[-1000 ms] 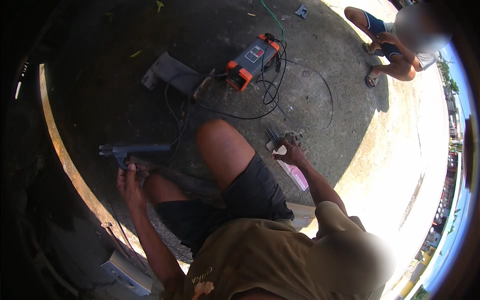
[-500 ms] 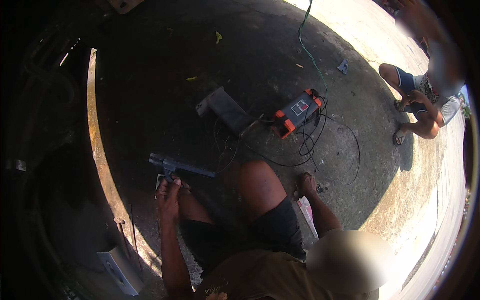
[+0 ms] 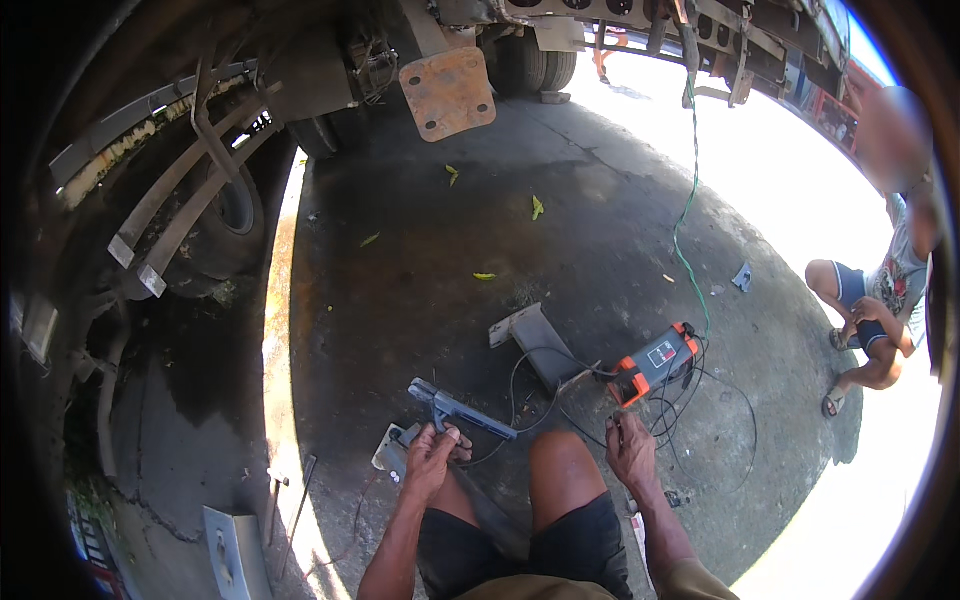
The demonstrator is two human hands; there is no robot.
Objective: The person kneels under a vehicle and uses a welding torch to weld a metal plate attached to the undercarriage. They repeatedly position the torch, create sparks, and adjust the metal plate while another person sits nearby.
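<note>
My left hand (image 3: 430, 460) is closed around the lever side of a blue-grey welding electrode holder (image 3: 475, 417). Its jaw end points up to the left, and its handle slants down towards my knees. Below that hand, a small metal plate (image 3: 384, 456) lies on the concrete. My right hand (image 3: 632, 458) is held out beyond my right knee with its fingertips pinched together; whatever they hold, if anything, is too small to name. Just ahead of it stands an orange and grey welding machine (image 3: 655, 362) with black cables. A grey metal channel piece (image 3: 540, 345) lies to its left.
A green cord (image 3: 684, 215) runs back from the welding machine. At the right a person (image 3: 875, 300) squats. Overhead at the back hangs a truck underside with a rusty plate (image 3: 448, 93). A hammer (image 3: 275, 490) and a metal box (image 3: 235, 555) lie at the lower left.
My view has tilted up, bringing the truck underside into sight. My right hand has risen from beside my foot to near the welding machine. The electrode holder stays in my left hand.
</note>
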